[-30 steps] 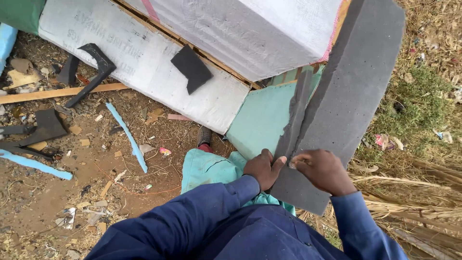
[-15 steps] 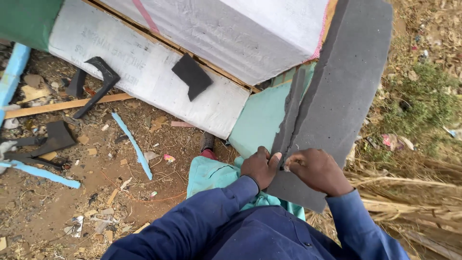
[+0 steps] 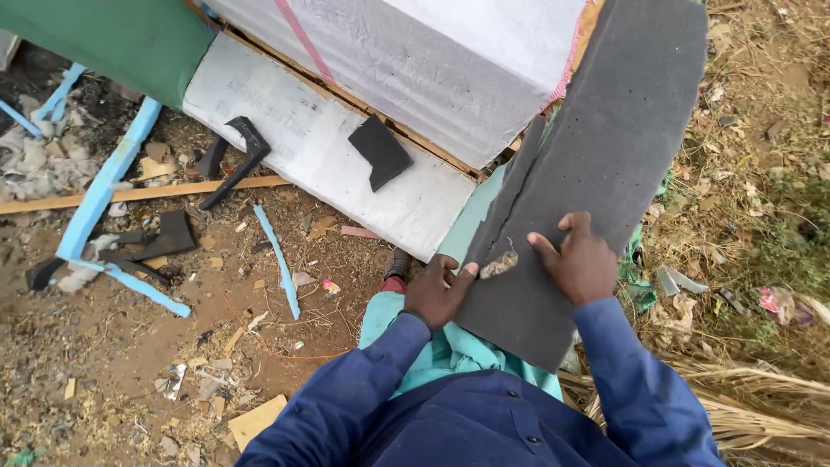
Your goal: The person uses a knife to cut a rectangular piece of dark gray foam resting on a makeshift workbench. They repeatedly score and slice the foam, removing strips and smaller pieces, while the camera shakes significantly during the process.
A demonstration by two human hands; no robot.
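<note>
The left hand [image 3: 439, 294] grips the near left edge of a long dark grey foam sheet [image 3: 605, 147], fingers curled around the edge and thumb pressed on top. The right hand [image 3: 581, 264] lies spread on the sheet's face, fingers loosely bent and thumb pointing toward a small pale scrap [image 3: 499, 265] resting on the foam between the two hands. The sheet slants from the person's lap up toward a large white foam block [image 3: 450, 69], its far end leaning beside the block's right corner. Teal cloth [image 3: 406, 333] covers the person's legs under the sheet. A small dark foam offcut [image 3: 380, 151] sits on a white slab [image 3: 311, 147] below the block. Blue strips [image 3: 278, 259], a wooden batten [image 3: 147, 192] and debris litter the bare ground [image 3: 130, 363] at left.
</note>
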